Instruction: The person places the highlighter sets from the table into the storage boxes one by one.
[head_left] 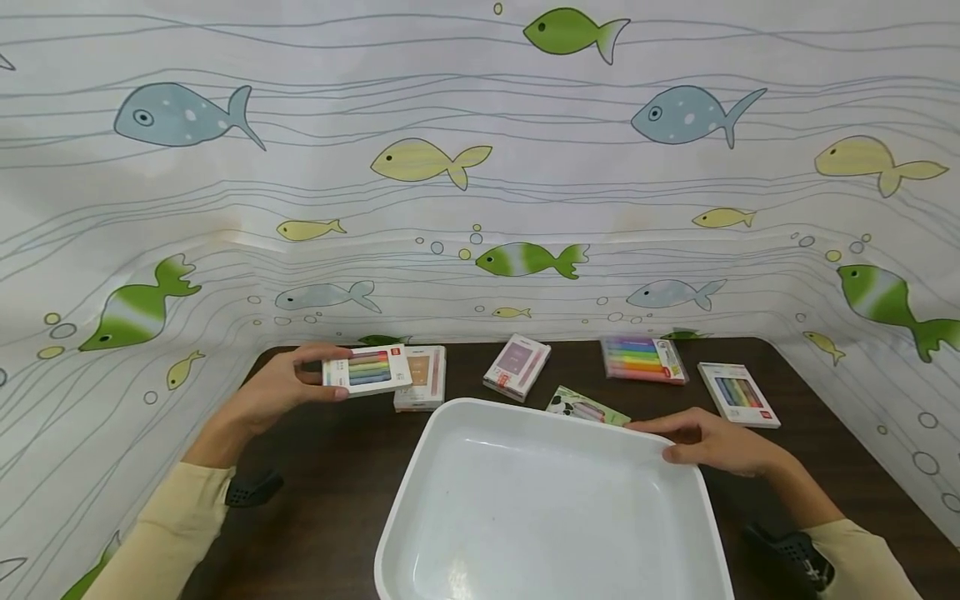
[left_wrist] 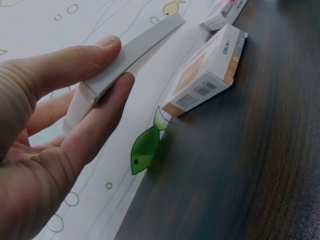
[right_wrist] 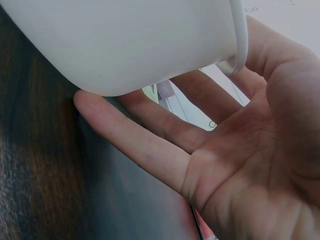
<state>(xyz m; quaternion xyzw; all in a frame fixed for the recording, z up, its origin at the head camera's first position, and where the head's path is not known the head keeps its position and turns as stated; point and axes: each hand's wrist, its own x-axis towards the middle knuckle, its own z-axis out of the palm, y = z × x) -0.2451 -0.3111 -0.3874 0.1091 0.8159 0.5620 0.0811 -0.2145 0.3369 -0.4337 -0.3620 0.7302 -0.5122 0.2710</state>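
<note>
My left hand pinches a thin white box by its left end, thumb on one side and fingers on the other. Rows of coloured sticks show on the box's front; in the left wrist view only its pale edge is visible. Behind it, another white box with an orange panel lies on the table, partly overlapped. With thumb over the rim and fingers spread along the outer wall, my right hand grips the far right corner of a white tray. The tray's near side runs out of view.
On the dark table lie a box with a pink panel, a green panda-printed pack half behind the tray, a rainbow-coloured pack and a white box with coloured sticks. A fish-patterned cloth borders the table's back and sides.
</note>
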